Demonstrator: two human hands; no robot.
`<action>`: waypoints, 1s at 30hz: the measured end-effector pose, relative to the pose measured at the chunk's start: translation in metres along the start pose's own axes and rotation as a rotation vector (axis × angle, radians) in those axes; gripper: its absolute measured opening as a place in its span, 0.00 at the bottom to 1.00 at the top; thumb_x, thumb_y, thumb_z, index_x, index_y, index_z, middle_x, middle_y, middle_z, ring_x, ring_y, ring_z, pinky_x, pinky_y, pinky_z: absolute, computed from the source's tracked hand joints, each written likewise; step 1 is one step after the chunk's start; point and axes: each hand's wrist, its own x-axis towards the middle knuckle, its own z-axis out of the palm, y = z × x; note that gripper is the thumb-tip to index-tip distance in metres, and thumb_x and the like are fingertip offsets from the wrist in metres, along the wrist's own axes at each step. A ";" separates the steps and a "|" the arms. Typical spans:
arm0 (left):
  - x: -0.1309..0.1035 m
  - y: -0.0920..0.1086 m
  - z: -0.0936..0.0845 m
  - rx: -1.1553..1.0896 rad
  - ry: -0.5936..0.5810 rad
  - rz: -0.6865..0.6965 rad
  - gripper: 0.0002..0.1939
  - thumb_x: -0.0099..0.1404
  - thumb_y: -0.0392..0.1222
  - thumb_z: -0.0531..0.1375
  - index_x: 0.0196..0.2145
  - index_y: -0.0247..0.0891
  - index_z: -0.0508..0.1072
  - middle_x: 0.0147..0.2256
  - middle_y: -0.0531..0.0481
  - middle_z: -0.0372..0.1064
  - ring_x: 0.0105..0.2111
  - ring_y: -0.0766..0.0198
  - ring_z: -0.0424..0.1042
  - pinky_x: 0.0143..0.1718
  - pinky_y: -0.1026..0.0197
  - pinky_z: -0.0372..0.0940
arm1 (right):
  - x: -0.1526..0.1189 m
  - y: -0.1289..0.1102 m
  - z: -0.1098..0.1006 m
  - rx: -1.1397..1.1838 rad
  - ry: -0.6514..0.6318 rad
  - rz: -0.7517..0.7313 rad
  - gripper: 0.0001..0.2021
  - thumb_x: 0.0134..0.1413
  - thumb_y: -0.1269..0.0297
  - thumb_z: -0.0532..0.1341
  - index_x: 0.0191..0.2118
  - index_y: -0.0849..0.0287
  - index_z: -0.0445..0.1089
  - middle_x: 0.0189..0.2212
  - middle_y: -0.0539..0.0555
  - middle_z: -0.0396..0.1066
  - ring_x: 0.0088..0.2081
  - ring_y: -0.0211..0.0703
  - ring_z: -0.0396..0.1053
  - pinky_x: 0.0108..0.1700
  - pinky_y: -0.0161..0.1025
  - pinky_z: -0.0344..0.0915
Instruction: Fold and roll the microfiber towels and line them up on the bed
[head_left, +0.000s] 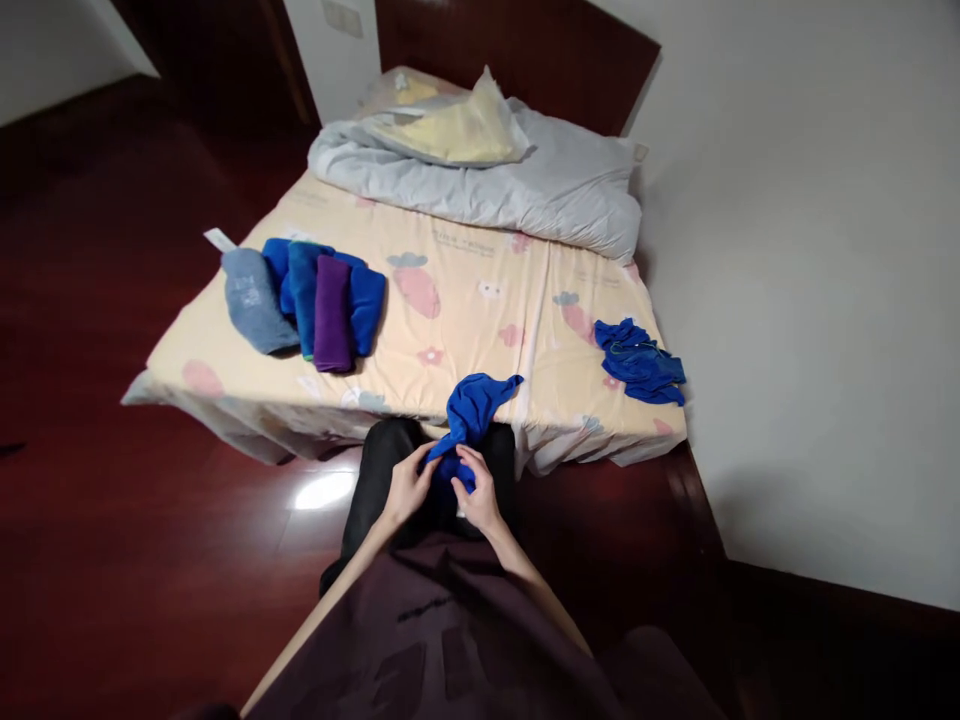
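Note:
A blue cloth [474,408] is bunched between my hands at the bed's front edge, its far end lying on the bedsheet and its near part hanging between my knees. My left hand [409,487] is closed, pinching a twisted edge of this cloth. On the other side, my right hand [478,490] has its bent fingers and thumb closed about the cloth's near part. Some of the fabric is hidden behind the fingers.
The bed [495,300] has a patterned sheet. At its left lie rolled and folded towels, including a purple one [332,315] and a grey-blue one [256,300]. Crumpled blue cloth [641,362] lies at the right. A grey quilt [577,180] and yellow pillow [465,130] are at the back.

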 end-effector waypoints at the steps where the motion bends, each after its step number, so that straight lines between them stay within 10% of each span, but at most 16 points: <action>1: -0.002 0.000 -0.004 -0.028 0.030 -0.032 0.25 0.69 0.58 0.57 0.52 0.38 0.77 0.50 0.41 0.79 0.52 0.48 0.77 0.59 0.48 0.68 | 0.002 0.001 -0.004 -0.064 0.002 -0.002 0.27 0.62 0.68 0.59 0.65 0.50 0.68 0.64 0.58 0.67 0.66 0.51 0.64 0.70 0.55 0.61; 8: -0.008 -0.006 -0.028 -0.537 0.072 -0.304 0.38 0.57 0.69 0.67 0.51 0.33 0.79 0.46 0.40 0.80 0.50 0.47 0.77 0.58 0.47 0.70 | 0.031 0.026 -0.018 -0.280 -0.156 0.042 0.32 0.54 0.77 0.56 0.66 0.53 0.69 0.65 0.56 0.66 0.68 0.48 0.61 0.73 0.52 0.55; 13: -0.012 -0.012 -0.037 -0.995 0.130 -0.636 0.30 0.61 0.51 0.72 0.56 0.33 0.75 0.41 0.42 0.80 0.40 0.56 0.81 0.47 0.58 0.75 | 0.031 0.036 -0.005 -0.309 -0.449 0.041 0.40 0.47 0.76 0.62 0.70 0.57 0.63 0.68 0.59 0.62 0.68 0.53 0.60 0.72 0.49 0.58; 17: -0.013 -0.015 -0.043 -1.074 0.182 -0.713 0.24 0.67 0.44 0.67 0.57 0.33 0.73 0.41 0.44 0.80 0.38 0.59 0.81 0.48 0.58 0.75 | 0.015 0.026 0.012 -0.197 -0.384 0.021 0.24 0.57 0.69 0.62 0.60 0.56 0.73 0.62 0.60 0.69 0.63 0.51 0.67 0.67 0.46 0.64; 24: -0.014 -0.025 -0.059 -0.495 0.191 -0.543 0.25 0.63 0.56 0.66 0.50 0.36 0.75 0.46 0.43 0.78 0.49 0.53 0.77 0.55 0.53 0.70 | 0.012 -0.005 -0.002 -0.179 -0.067 0.103 0.16 0.70 0.53 0.53 0.39 0.57 0.73 0.35 0.55 0.75 0.38 0.46 0.72 0.46 0.40 0.70; 30: -0.027 0.009 -0.068 0.243 0.074 -0.057 0.20 0.71 0.53 0.58 0.52 0.38 0.74 0.55 0.38 0.71 0.58 0.48 0.70 0.64 0.43 0.62 | 0.004 -0.036 -0.005 -0.167 -0.019 0.105 0.19 0.69 0.47 0.55 0.34 0.56 0.69 0.22 0.47 0.65 0.24 0.38 0.61 0.31 0.35 0.61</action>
